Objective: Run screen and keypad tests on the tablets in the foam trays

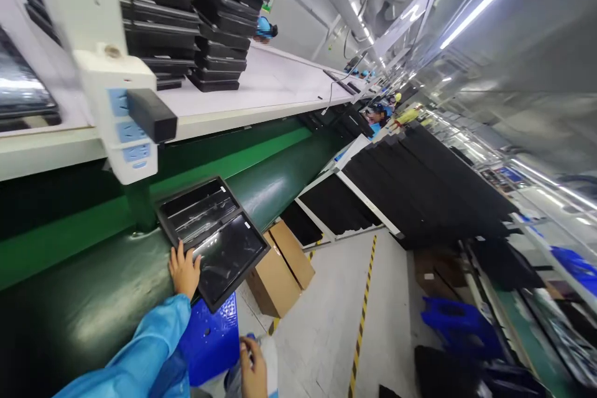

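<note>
Blue sleeve (140, 354) at seven o'clock, that's my near arm. My right hand (252, 365) sits low at six o'clock, fingers curled beside something pale. I can't tell what it is or whether I've got it gripped. My left hand (184, 270) is on the near rim of the black tray (214, 242), thumb on the edge. Pinching or just resting, I can't tell.

The tray lies on the green belt (93, 286), its corner overhanging a blue crate (209, 339). It looks like thin moulded plastic, so probably light, a bit bendy and slick. I'd take it by the raised rim, not the glossy wells.

There are cardboard boxes (280, 267) at the tray's three o'clock and a white power strip (124, 118) at eleven, with stacked trays (219, 31) on the shelf beyond.
</note>
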Available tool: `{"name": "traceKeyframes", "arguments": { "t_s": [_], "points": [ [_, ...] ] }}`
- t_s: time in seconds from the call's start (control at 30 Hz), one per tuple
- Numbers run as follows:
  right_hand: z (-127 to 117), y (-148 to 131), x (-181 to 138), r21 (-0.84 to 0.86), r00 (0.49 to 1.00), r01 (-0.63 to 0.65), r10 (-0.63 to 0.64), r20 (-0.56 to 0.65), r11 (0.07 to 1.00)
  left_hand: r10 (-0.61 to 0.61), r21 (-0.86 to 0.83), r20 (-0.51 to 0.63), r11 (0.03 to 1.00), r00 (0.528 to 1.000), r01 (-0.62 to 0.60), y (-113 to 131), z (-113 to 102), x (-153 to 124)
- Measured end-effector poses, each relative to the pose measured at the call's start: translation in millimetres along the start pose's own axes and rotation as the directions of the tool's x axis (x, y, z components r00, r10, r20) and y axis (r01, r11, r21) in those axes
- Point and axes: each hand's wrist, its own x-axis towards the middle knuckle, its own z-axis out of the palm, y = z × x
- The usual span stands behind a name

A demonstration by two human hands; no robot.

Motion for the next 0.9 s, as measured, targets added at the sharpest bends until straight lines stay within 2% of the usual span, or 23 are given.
{"name": "traceKeyframes", "arguments": {
  "t_s": [0.1,0.17,0.23,0.3,0.37,0.4,0.47,0.53,0.6,0.67,0.7,0.77,0.9],
  "points": [
    [-58.7,-4.1,39.7,-0.022,0.999,-0.009,0.008,-0.039,1.0,0.01,-0.028,-0.019,1.0,1.0,-0.011,-2.2,7.9,-4.8],
    [-92.0,-13.5,86.9,-0.061,0.998,0.027,-0.03,-0.053,0.998,0.02,-0.068,-0.04,0.997,0.999,-0.022,-5.0,13.1,-4.2],
    [-109.6,-26.6,157.1,-0.095,0.991,0.13,-0.131,-0.005,0.987,0.015,-0.121,-0.085,0.992,0.996,-0.025,-9.6,21.9,-1.1],
    [-101.3,-46.0,245.8,-0.11,0.952,0.299,-0.288,0.101,0.948,-0.001,-0.177,-0.154,0.984,0.988,-0.026,-16.1,36.1,1.8],
    [-61.0,-76.2,335.4,-0.084,0.848,0.503,-0.474,0.236,0.86,-0.018,-0.22,-0.226,0.975,0.974,-0.033,-22.9,53.5,2.8],
    [-29.5,-95.3,372.9,-0.05,0.769,0.602,-0.563,0.302,0.797,-0.025,-0.233,-0.256,0.972,0.966,-0.037,-25.6,61.7,2.9],
    [47.7,-136.8,422.3,0.055,0.563,0.763,-0.704,0.434,0.644,-0.033,-0.24,-0.301,0.97,0.953,-0.042,-28.6,72.9,3.3],
    [127.6,-174.9,435.6,0.172,0.335,0.853,-0.771,0.542,0.493,-0.036,-0.221,-0.323,0.975,0.946,-0.038,-28.3,75.6,5.1],
    [194.3,-203.9,423.4,0.269,0.135,0.889,-0.772,0.621,0.372,-0.039,-0.191,-0.325,0.981,0.945,-0.026,-25.4,72.1,7.9],
    [241.7,-222.5,401.4,0.324,-0.003,0.901,-0.742,0.671,0.289,-0.043,-0.177,-0.312,0.984,0.949,-0.014,-21.5,66.9,10.7],
    [258.8,-228.4,390.9,0.334,-0.044,0.906,-0.726,0.686,0.261,-0.046,-0.179,-0.308,0.984,0.95,-0.01,-19.7,64.7,11.9],
    [283.1,-235.1,375.7,0.324,-0.075,0.919,-0.708,0.702,0.224,-0.054,-0.192,-0.307,0.981,0.95,-0.006,-17.3,62.0,13.7],
    [308.7,-238.0,370.0,0.264,-0.045,0.945,-0.722,0.69,0.194,-0.048,-0.242,-0.321,0.97,0.946,-0.033,-19.7,63.4,16.0]
  ]
}}
